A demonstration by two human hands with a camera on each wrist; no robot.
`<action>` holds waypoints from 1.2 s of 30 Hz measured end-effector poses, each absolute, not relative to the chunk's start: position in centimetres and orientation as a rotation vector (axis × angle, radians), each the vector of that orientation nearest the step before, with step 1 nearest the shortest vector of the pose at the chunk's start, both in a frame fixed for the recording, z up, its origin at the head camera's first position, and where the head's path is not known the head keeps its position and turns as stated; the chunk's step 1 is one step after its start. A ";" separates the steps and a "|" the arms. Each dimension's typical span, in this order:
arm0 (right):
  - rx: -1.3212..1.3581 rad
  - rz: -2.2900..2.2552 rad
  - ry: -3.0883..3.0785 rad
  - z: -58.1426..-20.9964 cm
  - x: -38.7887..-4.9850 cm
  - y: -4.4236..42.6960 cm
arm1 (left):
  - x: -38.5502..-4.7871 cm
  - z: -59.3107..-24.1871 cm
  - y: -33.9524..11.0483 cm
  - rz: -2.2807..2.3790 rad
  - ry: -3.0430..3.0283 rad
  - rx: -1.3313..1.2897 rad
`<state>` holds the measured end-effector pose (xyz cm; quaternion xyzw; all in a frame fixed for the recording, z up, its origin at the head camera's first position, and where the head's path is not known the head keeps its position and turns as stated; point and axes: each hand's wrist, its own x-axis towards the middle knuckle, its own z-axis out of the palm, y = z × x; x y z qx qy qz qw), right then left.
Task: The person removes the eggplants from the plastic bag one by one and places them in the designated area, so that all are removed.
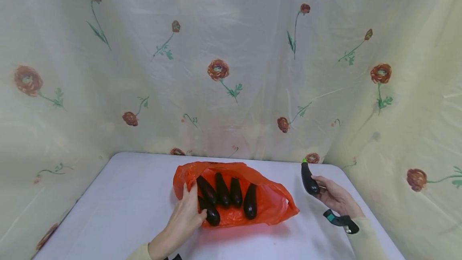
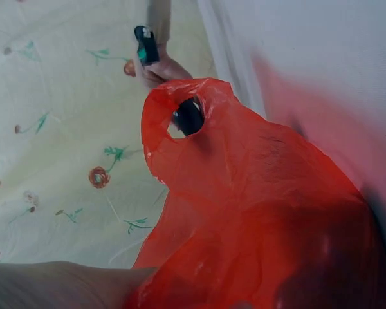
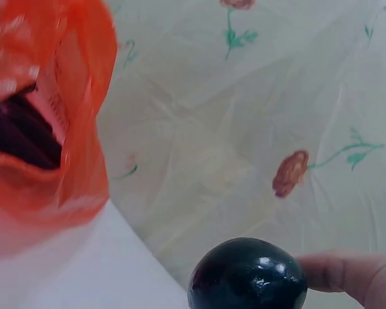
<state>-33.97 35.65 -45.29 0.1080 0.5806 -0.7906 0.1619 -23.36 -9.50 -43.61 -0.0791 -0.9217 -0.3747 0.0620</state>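
A red plastic bag lies on the white table with its mouth facing me. Inside it are several dark eggplants, side by side. My left hand holds the bag's left edge, its thumb by the nearest eggplant; in the left wrist view the red film hides most of its fingers. To the right of the bag, my right hand grips a single eggplant above the table, its green stem end pointing up and away. The right wrist view shows that eggplant's round, glossy end against the thumb.
The white table stretches out on both sides of the bag. Behind it and along the sides hangs a pale flowered curtain. A dark strap goes round the right wrist.
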 end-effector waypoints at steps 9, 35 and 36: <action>0.419 -2.178 1.785 -47.4 -34.3 35.4 | -23.1 -43.8 -9.4 -1.119 -2.779 -0.260; 0.511 -1.651 2.420 -49.5 -34.2 34.4 | -23.2 -43.9 -9.1 -1.025 -2.797 -0.233; 0.500 -1.631 2.438 -49.5 -34.2 34.4 | -23.2 -43.9 -9.1 -1.026 -2.796 -0.233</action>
